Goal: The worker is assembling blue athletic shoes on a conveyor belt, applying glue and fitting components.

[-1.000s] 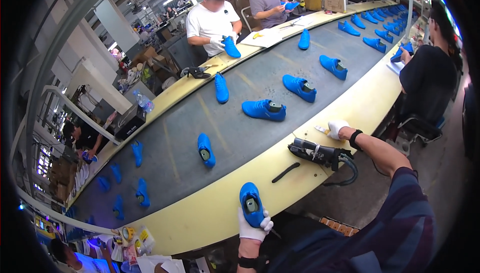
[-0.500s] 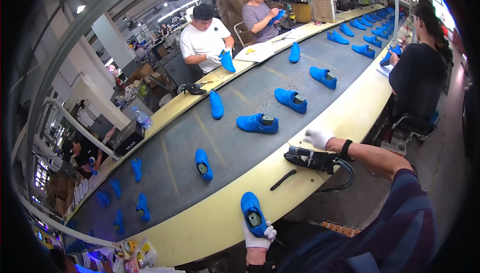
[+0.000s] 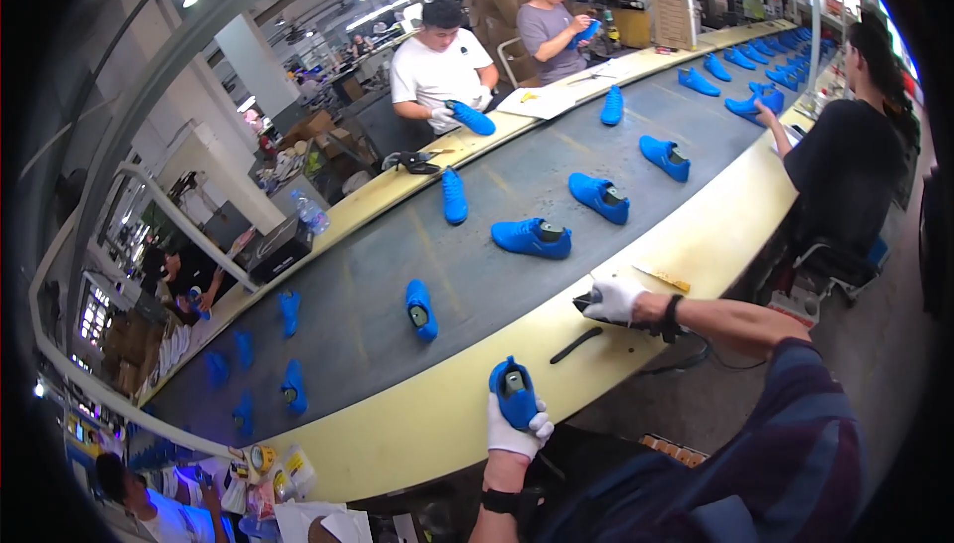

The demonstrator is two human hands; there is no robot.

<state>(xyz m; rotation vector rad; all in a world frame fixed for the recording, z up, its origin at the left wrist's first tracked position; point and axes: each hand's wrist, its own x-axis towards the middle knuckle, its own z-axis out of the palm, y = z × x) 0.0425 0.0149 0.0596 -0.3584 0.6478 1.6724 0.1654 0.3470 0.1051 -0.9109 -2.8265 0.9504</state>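
Note:
My left hand (image 3: 508, 434), in a white glove, is closed around the heel end of a blue shoe (image 3: 518, 411) and holds it above the near ledge. A dark insert shows in the shoe's opening. My right hand (image 3: 618, 298), also gloved, is closed over a black hand tool (image 3: 586, 303) with a hose, resting at the ledge. Most of the tool is hidden under the hand and wrist. Between the hands lies a slim black strip-like piece (image 3: 576, 344). Beyond my right hand is a thin yellow tool (image 3: 663, 278).
Several blue shoes (image 3: 532, 238) stand on the grey conveyor belt (image 3: 368, 285). A pale yellow ledge (image 3: 427, 434) borders it. Co-workers handle shoes across the belt and at right, where one person (image 3: 845, 155) sits. Tape rolls and bags (image 3: 273, 468) are at lower left.
My right hand has come down onto the black tool, which it was hovering above. The shoe in my left hand has tilted. The seated person's hand now reaches onto the belt with a shoe.

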